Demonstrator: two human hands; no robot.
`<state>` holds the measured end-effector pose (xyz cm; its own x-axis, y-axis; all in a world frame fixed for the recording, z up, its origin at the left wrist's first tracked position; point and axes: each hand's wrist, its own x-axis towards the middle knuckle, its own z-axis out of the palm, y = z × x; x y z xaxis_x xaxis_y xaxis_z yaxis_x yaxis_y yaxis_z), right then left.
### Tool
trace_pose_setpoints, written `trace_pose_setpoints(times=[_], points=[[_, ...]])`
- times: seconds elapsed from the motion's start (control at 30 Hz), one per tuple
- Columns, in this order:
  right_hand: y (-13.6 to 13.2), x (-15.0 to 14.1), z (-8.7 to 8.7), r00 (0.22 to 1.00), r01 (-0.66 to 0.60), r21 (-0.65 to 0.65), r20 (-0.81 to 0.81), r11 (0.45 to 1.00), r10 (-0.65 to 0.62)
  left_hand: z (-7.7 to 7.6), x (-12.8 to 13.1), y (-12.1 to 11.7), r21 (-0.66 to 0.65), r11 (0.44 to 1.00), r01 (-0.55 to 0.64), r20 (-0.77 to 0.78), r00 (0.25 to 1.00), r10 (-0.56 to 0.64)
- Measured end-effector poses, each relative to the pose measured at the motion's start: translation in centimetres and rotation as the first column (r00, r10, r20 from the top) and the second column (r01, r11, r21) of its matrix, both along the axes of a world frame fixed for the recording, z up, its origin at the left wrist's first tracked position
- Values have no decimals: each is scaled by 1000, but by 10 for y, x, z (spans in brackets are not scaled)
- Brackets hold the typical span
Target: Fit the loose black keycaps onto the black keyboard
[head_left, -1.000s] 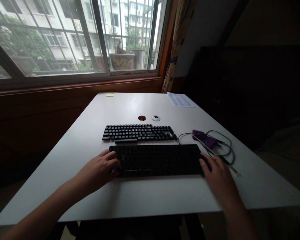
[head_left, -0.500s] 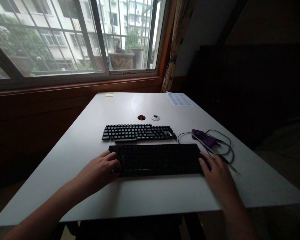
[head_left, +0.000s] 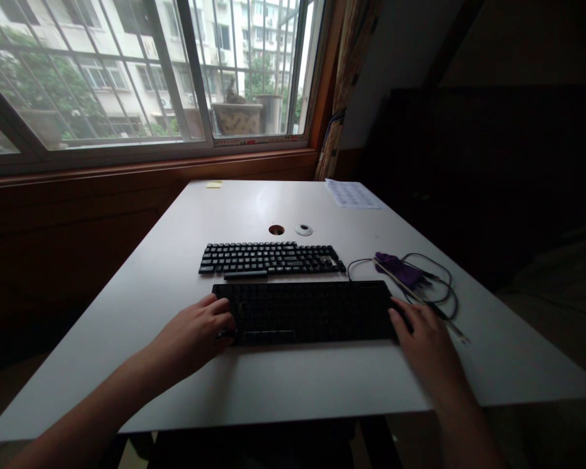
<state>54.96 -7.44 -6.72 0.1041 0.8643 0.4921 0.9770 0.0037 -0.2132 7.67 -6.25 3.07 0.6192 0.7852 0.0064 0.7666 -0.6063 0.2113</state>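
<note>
A black keyboard base [head_left: 312, 314] lies flat on the white table, its key area dark and without visible keycaps. At its left end, my left hand [head_left: 208, 326] has curled fingers closed on the edge. My right hand [head_left: 422, 332] grips the opposite end, thumb on top near the corner. Just beyond the base, loose black keycaps [head_left: 268, 257] are laid out in keyboard order, with a long spacebar [head_left: 245, 275] in front of them. The undersides of both hands' grips are hidden.
Right of the keycaps lie a purple cloth [head_left: 399, 270], a thin stick-like tool [head_left: 398, 281] and a coiled black cable [head_left: 452, 293]. Farther back are a round table hole [head_left: 276, 230], a white ring-shaped cover [head_left: 303, 230], printed paper [head_left: 352, 194] and a yellow sticky note [head_left: 213, 185].
</note>
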Motion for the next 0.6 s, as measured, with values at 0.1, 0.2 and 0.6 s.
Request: trace_pose_setpoints(times=[0.1,0.2,0.6], points=[[0,-1,0,1000,-4,8,2,1000,4,1,1,0,6,1000,8,22,1000,-9],[0,-1,0,1000,0,11,10,1000,0,1,2,2,8,1000,10,36,999,-11],[1,0,-1,1000,-10,29,23,1000,9,3,11,-2,-18,1000,-11,-15,1000,11]])
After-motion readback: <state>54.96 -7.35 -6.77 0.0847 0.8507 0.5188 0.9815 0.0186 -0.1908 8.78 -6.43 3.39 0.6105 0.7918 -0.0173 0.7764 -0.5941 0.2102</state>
